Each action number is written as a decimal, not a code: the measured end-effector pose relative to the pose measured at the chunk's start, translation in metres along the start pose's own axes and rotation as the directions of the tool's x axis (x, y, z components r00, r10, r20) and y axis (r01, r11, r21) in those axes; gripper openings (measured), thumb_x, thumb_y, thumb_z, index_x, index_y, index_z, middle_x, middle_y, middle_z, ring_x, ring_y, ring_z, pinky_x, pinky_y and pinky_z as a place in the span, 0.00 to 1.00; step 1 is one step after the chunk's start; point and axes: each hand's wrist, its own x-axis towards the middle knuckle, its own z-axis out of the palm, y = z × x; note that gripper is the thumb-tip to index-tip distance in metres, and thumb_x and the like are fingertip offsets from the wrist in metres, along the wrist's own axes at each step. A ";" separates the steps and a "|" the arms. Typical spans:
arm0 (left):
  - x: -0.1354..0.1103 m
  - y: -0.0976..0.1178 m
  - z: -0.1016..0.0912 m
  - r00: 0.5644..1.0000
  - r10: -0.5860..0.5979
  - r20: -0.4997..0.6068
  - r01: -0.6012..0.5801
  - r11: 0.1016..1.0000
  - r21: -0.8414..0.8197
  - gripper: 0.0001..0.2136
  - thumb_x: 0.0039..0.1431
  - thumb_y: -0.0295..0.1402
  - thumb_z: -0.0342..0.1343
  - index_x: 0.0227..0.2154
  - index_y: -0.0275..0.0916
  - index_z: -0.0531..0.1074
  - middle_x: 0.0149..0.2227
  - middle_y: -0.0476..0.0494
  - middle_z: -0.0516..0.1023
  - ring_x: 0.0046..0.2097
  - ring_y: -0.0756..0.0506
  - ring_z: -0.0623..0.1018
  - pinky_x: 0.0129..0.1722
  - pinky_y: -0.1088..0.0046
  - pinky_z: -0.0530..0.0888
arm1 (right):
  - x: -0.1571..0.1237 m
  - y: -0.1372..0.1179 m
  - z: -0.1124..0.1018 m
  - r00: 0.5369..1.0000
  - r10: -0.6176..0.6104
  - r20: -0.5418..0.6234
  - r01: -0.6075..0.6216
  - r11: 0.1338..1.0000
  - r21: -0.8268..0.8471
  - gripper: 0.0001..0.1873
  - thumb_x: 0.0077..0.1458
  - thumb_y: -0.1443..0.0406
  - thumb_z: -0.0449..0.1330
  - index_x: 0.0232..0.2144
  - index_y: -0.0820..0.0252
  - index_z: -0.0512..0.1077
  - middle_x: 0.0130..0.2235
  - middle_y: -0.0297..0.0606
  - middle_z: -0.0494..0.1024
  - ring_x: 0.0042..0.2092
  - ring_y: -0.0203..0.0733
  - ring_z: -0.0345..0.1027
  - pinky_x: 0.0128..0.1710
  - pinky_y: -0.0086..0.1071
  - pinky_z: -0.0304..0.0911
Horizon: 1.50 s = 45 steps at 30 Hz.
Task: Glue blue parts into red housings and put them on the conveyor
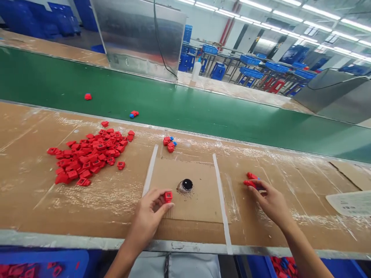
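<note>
We are keeping our hands apart: our left hand (145, 218) is pinching a red plastic block (168, 197), our right hand (271, 202) is gripping two red pieces (251, 179), and a black-topped round container (185, 186) is sitting on a cardboard sheet (199, 208) between them, with a heap of red parts (89, 158) beyond our left hand.
</note>
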 end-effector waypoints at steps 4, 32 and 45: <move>-0.007 -0.006 0.010 0.999 -0.027 0.047 0.028 1.000 -0.009 0.10 0.59 0.35 0.60 0.43 0.41 0.77 0.37 0.46 0.78 0.36 0.46 0.76 0.37 0.72 0.72 | -0.014 -0.055 0.005 0.976 -0.046 0.211 -0.007 0.970 0.244 0.23 0.58 0.48 0.58 0.44 0.58 0.74 0.44 0.45 0.81 0.43 0.49 0.75 0.42 0.40 0.71; -0.014 -0.008 0.007 0.998 -0.040 0.055 0.038 0.999 0.020 0.07 0.59 0.32 0.59 0.40 0.40 0.75 0.33 0.50 0.74 0.32 0.51 0.71 0.33 0.76 0.69 | -0.033 -0.167 0.048 0.784 -0.605 0.136 0.600 0.796 0.081 0.10 0.65 0.65 0.58 0.48 0.60 0.71 0.41 0.39 0.75 0.37 0.38 0.70 0.37 0.31 0.66; -0.013 -0.010 0.008 0.997 -0.059 0.047 0.060 0.998 -0.035 0.08 0.59 0.33 0.60 0.40 0.39 0.75 0.34 0.49 0.75 0.32 0.50 0.72 0.34 0.76 0.70 | -0.035 -0.167 0.053 0.766 -0.633 0.113 0.632 0.773 0.047 0.10 0.65 0.65 0.58 0.49 0.59 0.70 0.42 0.40 0.75 0.41 0.40 0.71 0.39 0.32 0.67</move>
